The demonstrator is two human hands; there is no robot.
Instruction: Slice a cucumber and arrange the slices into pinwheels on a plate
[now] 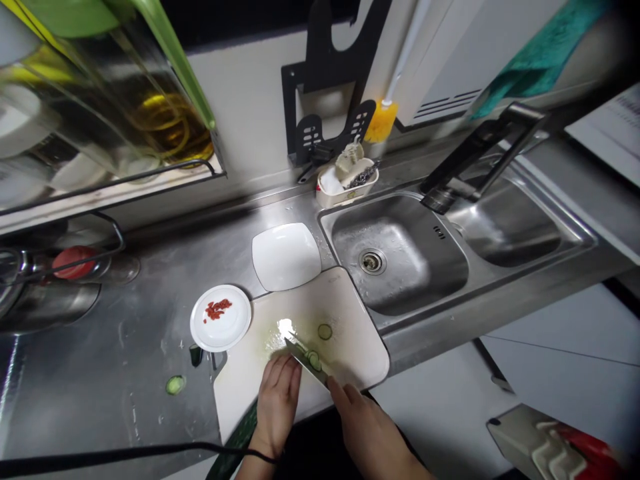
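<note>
My right hand [361, 417] is closed round the handle of a kitchen knife [309, 365], its blade angled toward the upper left over a white cutting board [363, 357]. My left hand [280, 390] lies with bent fingers over a dark green cucumber [244, 430], right beside the blade. Most of the cucumber's cut end is hidden under the fingers; the rest sticks out past the board's near edge. A few thin cucumber slices [315, 360] rest against the knife's far side. One single slice [325, 331] lies apart on the board.
A small white plate [200, 327] with red bits overlaps the board's left corner; a square white plate [285, 257] stands behind. Cucumber end pieces [175, 385] lie on the steel counter. To the right is a sink [415, 293] with a faucet [450, 190]. A dark cord [125, 459] crosses the lower left.
</note>
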